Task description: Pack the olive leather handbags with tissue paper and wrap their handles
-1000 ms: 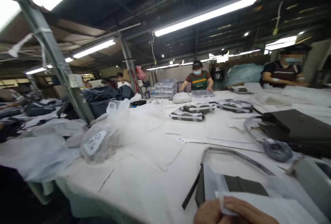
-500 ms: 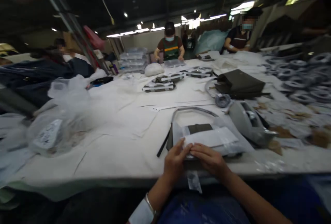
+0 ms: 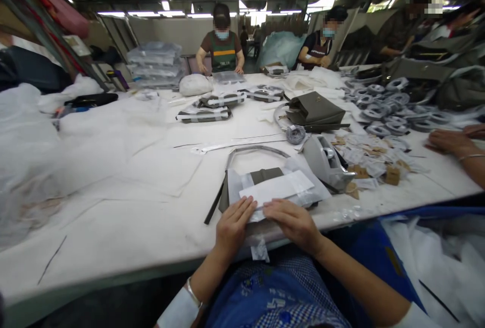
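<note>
In front of me lies a dark olive handbag (image 3: pixel 266 174), partly wrapped in thin white sheeting, its handle (image 3: pixel 253 149) covered in grey wrap. A white paper strip (image 3: pixel 278 188) lies across it. My left hand (image 3: pixel 234 224) rests with its fingers stretched out flat on the near left edge of the wrapping. My right hand (image 3: pixel 294 221) lies flat on the same edge, a short gap to the right. Neither hand grips anything that I can see. Just behind the bag's right end stands a grey tape dispenser (image 3: pixel 322 158). A dark strap (image 3: pixel 214 201) sticks out at the left.
Behind lie another olive bag (image 3: pixel 316 109), a grey roll (image 3: pixel 295 134) and several wrapped bags (image 3: pixel 204 114). Scattered tags (image 3: pixel 369 153) and grey coils (image 3: pixel 394 95) are to the right. Clear plastic bags (image 3: pixel 26 161) lie left. Co-workers stand across the table; another person's hands (image 3: pixel 452 142) are at right.
My hands, close together before, are now apart, their fingers flatter on the wrapping. The view has swung right and levelled, bringing another person's hands and a blue container into sight.
</note>
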Motion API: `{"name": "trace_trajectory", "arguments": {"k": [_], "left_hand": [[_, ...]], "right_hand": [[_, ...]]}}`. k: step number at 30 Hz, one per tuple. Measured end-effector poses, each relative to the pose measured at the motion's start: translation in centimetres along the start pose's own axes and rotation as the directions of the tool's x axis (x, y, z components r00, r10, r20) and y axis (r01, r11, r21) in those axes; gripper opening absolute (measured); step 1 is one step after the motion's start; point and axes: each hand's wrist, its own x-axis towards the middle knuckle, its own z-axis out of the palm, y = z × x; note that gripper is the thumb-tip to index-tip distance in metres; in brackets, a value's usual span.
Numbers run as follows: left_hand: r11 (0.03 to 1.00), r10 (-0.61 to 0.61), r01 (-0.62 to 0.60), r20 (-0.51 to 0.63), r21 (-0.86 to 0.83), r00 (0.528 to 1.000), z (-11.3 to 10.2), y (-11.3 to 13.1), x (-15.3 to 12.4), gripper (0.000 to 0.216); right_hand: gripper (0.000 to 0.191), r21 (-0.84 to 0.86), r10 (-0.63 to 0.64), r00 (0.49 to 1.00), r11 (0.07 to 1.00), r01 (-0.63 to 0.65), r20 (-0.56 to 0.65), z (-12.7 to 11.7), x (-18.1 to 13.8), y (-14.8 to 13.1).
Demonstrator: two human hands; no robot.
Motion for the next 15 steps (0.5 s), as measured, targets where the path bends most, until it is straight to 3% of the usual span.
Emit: {"name": "trace_trajectory", "arguments": {"k": [2,4,9,11,15], "left_hand": [[1.0,0.019,-0.019,-0.021,0.025,1.0,0.1,0.0,0.1,0.062],[0.999,0.025,-0.024,-0.026,0.047,0.999,0.1,0.0,0.1,0.064],[0.993,0.038,-0.037,-0.009,0.108,0.999,0.1,0.0,0.2,0.069],[0.988,0.063,-0.059,-0.024,0.14,0.998,0.0,0.1,0.1,0.071],[0.974,0.131,-0.116,-0.064,0.195,0.989,0.3,-0.7,-0.3,0.074]], "right_hand": [[0.034,-0.08,0.123,0.992,0.989,-0.121,0.027,-0.1,2.3,1.2],[0.036,-0.188,0.232,0.962,0.961,-0.204,0.142,0.4,5.1,2.9],[0.032,-0.366,0.387,0.733,0.909,-0.2,0.559,3.3,10.8,6.7],[0.031,-0.377,0.383,0.692,0.91,-0.17,0.613,4.2,11.9,6.9],[0.029,-0.433,0.387,0.67,0.895,-0.107,0.633,4.9,12.1,5.7]]}}
